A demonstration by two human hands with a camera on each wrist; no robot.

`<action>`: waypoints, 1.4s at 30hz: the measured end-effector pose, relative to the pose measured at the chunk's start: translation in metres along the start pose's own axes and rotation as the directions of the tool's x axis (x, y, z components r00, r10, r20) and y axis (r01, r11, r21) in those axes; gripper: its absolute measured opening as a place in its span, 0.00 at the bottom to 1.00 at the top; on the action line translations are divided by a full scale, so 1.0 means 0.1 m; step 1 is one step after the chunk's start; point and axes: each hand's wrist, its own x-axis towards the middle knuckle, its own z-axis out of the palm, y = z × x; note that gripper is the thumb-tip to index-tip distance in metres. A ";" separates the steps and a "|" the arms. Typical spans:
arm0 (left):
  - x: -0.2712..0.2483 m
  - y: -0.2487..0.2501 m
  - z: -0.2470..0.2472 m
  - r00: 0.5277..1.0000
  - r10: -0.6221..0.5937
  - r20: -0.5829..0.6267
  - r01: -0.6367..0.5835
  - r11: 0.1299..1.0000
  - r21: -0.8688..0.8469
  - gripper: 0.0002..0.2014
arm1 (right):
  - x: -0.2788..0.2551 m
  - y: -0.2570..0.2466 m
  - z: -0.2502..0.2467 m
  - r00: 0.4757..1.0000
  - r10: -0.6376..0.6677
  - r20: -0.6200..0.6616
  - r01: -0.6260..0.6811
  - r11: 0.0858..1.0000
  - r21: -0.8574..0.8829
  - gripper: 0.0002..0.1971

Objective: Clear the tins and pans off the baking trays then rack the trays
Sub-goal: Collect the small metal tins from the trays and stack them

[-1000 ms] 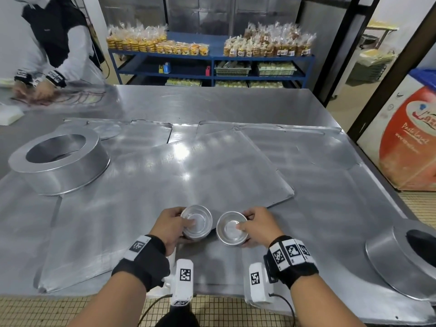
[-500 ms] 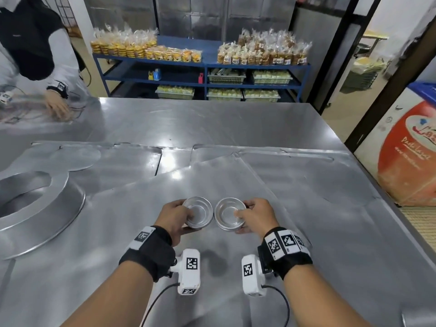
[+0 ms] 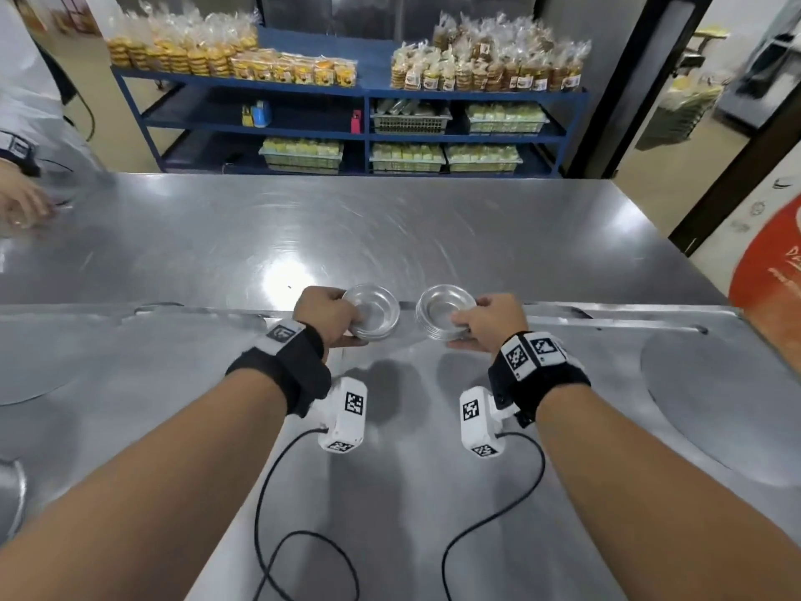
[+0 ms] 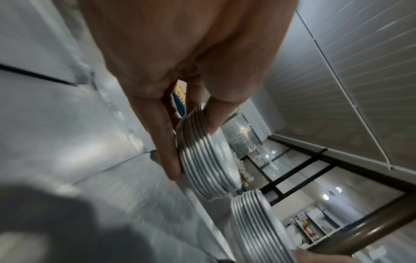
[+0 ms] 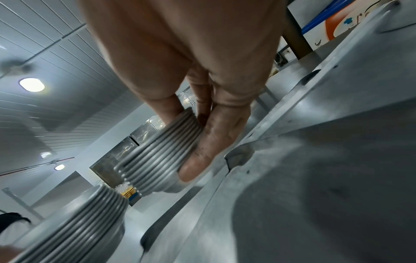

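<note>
Gripping seen both sides: left hand (image 3: 326, 316) curled round left tin stack (image 3: 373, 312), right hand (image 3: 489, 322) round right tin stack (image 3: 443, 312); stacks held above desk (image 3: 390, 236), apart. Nested, ribbed, silver.

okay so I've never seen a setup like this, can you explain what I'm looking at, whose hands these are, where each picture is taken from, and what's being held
No machine here: a person works with bare hands, wearing a camera on the head and one on each wrist.

The head view looks down over both forearms. The left hand grips one stack of small round tins, and the right hand grips a second stack. Both are held above flat metal baking trays lying on a steel table.

The left wrist view looks along that hand; the ribbed rims show many nested tins. The right wrist view shows the same for the other stack.

Behind the table, blue shelves carry bagged baked goods. Another person's hand shows at far left.
</note>
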 end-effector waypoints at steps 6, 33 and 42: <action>0.82 0.20 0.20 0.999 0.025 0.034 -0.029 0.990 0.136 0.07 | 0.86 -0.11 0.18 0.996 -0.040 -0.084 0.037 0.999 -0.034 0.11; 1.16 0.30 0.43 0.995 0.038 0.091 -0.077 0.874 0.480 0.14 | 1.12 -0.30 0.29 0.988 -0.152 0.032 0.132 0.716 -0.685 0.22; 0.22 0.53 0.24 0.980 0.104 0.172 -0.201 0.464 0.863 0.13 | 0.04 -0.48 0.06 0.935 -0.270 0.232 0.333 0.431 -0.839 0.12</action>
